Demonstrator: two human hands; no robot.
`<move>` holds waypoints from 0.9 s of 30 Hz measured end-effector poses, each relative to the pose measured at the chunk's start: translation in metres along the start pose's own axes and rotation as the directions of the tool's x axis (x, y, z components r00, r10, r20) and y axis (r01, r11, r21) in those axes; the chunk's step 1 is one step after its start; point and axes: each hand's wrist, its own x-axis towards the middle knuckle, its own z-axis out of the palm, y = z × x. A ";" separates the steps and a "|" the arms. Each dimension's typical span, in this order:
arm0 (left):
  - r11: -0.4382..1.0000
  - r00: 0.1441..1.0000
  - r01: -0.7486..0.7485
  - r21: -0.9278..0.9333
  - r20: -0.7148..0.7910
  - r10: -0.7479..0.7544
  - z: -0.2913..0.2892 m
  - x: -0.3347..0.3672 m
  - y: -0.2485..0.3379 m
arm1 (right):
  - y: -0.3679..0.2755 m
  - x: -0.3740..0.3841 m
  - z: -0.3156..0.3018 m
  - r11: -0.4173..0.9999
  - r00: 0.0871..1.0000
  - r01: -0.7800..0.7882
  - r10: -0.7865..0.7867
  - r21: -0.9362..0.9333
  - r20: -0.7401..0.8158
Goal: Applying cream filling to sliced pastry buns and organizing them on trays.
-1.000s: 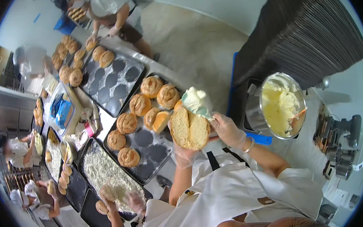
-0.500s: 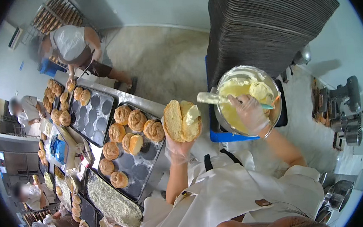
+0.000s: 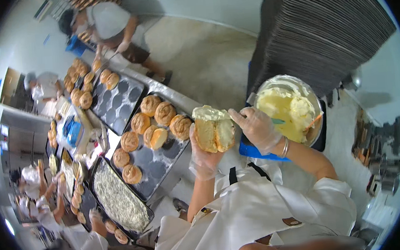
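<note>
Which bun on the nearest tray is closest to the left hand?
Rightmost brown bun on that tray, near its edge; other buns there lie farther from the left hand.

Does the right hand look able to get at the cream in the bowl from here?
Probably yes: the right hand is close by the bowl, whose open top leaves the cream exposed. Nothing visible blocks the way, though its spatula is over at the bun.
</note>
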 end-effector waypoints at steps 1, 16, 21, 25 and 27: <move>0.962 0.992 -0.130 0.240 0.027 0.127 -0.002 -0.005 0.004 | -0.005 0.006 0.011 0.996 0.996 0.077 -0.075 -0.040 0.044; 0.787 0.806 -0.518 0.335 -0.119 0.580 -0.077 -0.096 0.130 | -0.108 0.099 0.072 0.673 0.636 0.713 -0.739 0.196 0.222; 0.832 0.804 -0.554 0.011 -0.254 0.538 -0.080 -0.111 0.171 | -0.135 0.145 0.079 0.678 0.666 0.660 -0.727 0.325 0.166; 0.805 0.823 -0.561 -0.195 -0.232 0.518 -0.092 -0.121 0.206 | -0.157 0.144 0.129 0.745 0.719 0.643 -0.667 0.175 0.197; 0.769 0.809 -0.585 -0.257 -0.258 0.529 -0.116 -0.130 0.224 | -0.162 0.123 0.126 0.684 0.649 0.677 -0.729 0.271 0.217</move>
